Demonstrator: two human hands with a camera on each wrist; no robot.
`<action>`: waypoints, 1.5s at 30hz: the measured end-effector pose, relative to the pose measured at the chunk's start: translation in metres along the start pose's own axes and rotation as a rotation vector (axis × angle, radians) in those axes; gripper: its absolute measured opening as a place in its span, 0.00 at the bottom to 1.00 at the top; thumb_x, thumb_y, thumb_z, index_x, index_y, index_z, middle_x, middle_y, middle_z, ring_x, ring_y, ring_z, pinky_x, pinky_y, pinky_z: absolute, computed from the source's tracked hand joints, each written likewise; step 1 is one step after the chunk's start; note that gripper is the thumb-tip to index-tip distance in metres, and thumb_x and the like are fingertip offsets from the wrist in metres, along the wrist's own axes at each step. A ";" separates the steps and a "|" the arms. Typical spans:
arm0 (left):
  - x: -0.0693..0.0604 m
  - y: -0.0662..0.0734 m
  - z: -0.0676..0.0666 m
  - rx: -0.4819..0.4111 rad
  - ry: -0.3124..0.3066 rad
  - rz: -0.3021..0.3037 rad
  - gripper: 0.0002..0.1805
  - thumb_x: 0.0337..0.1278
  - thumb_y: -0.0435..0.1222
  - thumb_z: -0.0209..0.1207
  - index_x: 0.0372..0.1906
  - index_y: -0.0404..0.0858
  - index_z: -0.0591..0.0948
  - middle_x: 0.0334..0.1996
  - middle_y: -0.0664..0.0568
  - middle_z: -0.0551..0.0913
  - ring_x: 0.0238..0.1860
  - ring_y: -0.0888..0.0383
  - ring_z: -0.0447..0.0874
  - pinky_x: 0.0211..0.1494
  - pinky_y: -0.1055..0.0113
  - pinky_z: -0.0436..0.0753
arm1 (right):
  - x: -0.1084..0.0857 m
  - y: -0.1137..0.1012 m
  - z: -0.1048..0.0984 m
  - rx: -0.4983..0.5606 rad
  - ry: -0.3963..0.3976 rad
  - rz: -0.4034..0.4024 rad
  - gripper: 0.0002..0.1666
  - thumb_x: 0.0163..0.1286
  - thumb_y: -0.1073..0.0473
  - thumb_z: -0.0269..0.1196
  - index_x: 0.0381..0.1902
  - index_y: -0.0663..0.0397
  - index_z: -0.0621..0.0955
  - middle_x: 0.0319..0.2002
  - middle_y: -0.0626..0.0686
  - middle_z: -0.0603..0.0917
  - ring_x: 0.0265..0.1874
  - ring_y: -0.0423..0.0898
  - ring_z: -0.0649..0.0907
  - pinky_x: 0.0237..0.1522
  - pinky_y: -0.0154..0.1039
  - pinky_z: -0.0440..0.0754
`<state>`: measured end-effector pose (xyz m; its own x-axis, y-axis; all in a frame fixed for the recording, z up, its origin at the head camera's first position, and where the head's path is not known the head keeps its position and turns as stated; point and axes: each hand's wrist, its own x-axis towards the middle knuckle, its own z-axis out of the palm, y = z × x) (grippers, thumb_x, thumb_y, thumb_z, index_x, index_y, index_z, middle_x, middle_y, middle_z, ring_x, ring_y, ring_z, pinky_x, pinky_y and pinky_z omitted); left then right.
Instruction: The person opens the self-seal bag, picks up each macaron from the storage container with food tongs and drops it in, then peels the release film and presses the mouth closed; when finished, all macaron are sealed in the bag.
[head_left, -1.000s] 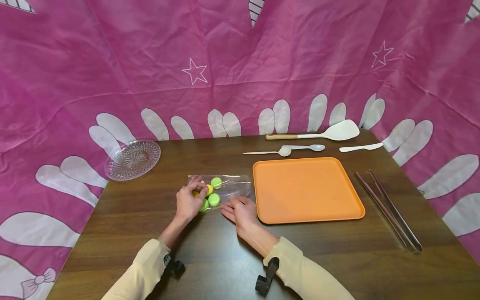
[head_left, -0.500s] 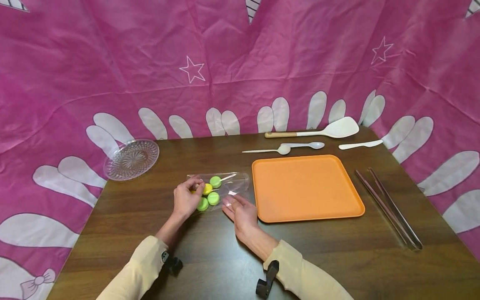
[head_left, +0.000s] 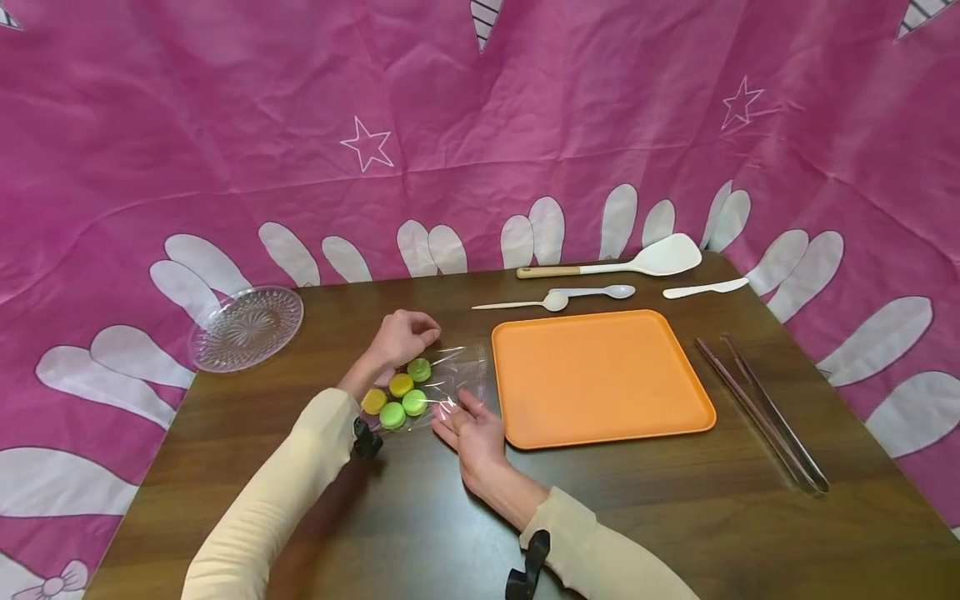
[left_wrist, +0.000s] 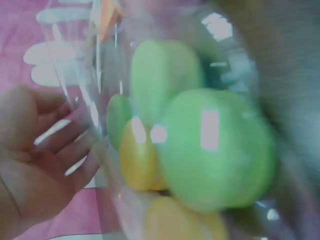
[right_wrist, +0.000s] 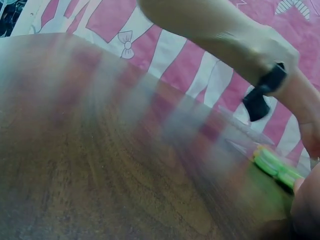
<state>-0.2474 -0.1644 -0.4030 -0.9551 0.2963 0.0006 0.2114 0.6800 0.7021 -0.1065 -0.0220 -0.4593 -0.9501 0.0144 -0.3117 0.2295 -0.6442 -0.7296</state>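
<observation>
A clear plastic bag [head_left: 461, 367] holding several green and yellow macarons lies on the table in the head view. My left hand [head_left: 405, 337] is over the bag's far edge, fingers loosely bent, with nothing visible between them. In the left wrist view the left hand [left_wrist: 45, 155] has its fingers apart, beside the plastic; a green macaron [left_wrist: 215, 150] and a yellow macaron [left_wrist: 138, 157] fill the middle. My right hand [head_left: 480, 437] is at the bag's near edge, palm turned inward, fingers fairly straight and touching the plastic. A green macaron [right_wrist: 267, 162] shows beside it in the right wrist view.
An orange tray [head_left: 600, 379] is right of the bag, with metal tongs [head_left: 765, 417] beyond it. Behind are a spatula [head_left: 660, 257], a cream spoon [head_left: 553, 301], a pale spoon [head_left: 618, 292] and a white knife [head_left: 705, 288]. A clear plate [head_left: 247, 327] stands at left.
My left hand has left the macarons at the bag's left part and moved right and away to its far edge. The right hand stays at the near edge, fingers slightly more spread.
</observation>
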 end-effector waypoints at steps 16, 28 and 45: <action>0.025 -0.002 0.002 -0.233 -0.553 -0.054 0.17 0.64 0.31 0.63 0.57 0.31 0.82 0.49 0.44 0.85 0.45 0.50 0.79 0.52 0.59 0.81 | -0.002 0.001 0.000 0.015 0.001 -0.016 0.29 0.73 0.73 0.57 0.67 0.80 0.62 0.51 0.73 0.80 0.51 0.59 0.84 0.50 0.47 0.83; 0.026 0.000 0.010 -0.159 -0.476 -0.050 0.09 0.64 0.30 0.63 0.46 0.33 0.88 0.39 0.48 0.89 0.39 0.54 0.80 0.46 0.63 0.80 | -0.006 0.006 0.000 0.005 0.014 -0.057 0.25 0.73 0.75 0.54 0.65 0.80 0.64 0.51 0.73 0.81 0.47 0.55 0.86 0.49 0.47 0.83; 0.014 0.000 0.003 -0.258 -0.293 -0.015 0.10 0.66 0.31 0.62 0.45 0.28 0.86 0.29 0.46 0.87 0.28 0.54 0.80 0.33 0.66 0.81 | -0.014 0.013 -0.004 -0.098 -0.003 -0.197 0.14 0.71 0.73 0.57 0.51 0.79 0.74 0.48 0.72 0.83 0.46 0.60 0.86 0.46 0.45 0.85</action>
<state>-0.2604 -0.1585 -0.4051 -0.8501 0.4918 -0.1881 0.1032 0.5061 0.8563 -0.0891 -0.0281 -0.4669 -0.9793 0.1302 -0.1549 0.0583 -0.5517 -0.8320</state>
